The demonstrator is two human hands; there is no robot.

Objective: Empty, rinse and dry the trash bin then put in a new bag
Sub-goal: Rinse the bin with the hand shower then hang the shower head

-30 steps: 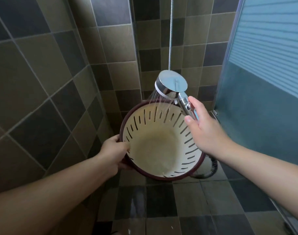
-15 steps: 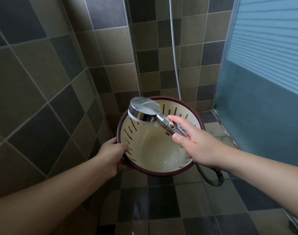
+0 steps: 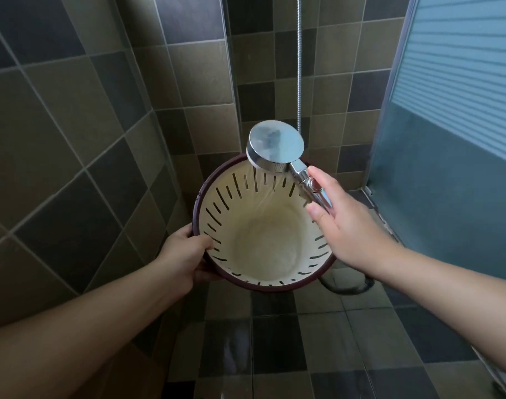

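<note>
The setting is a tiled shower corner: wet floor tiles (image 3: 274,347) in dark and tan squares lie nearest the camera, and two tiled walls meet behind the work. Above the floor, the left hand (image 3: 182,254) grips the near-left rim of the trash bin (image 3: 263,240), thumb hooked inside the rim and fingers curled beneath it, holding the bin clear of the floor with its mouth tilted toward the camera. The bin is cream inside with a dark red rim and slotted walls, and it holds no rubbish. To its right, the right hand (image 3: 346,226) is wrapped around the chrome handle of the shower head (image 3: 274,149), which sits over the far rim and sprays water down the inner wall. Judged from this, the rinse step is in hand; drying and bagging are not yet done. The next move probably calls for sweeping the spray around the remaining wall, then tipping the bin to drain. A flexible hose (image 3: 343,286) loops on the floor under the right forearm and rises along the far wall. A frosted glass door (image 3: 447,139) bounds the right side closely; open room lies mainly toward the camera.
</note>
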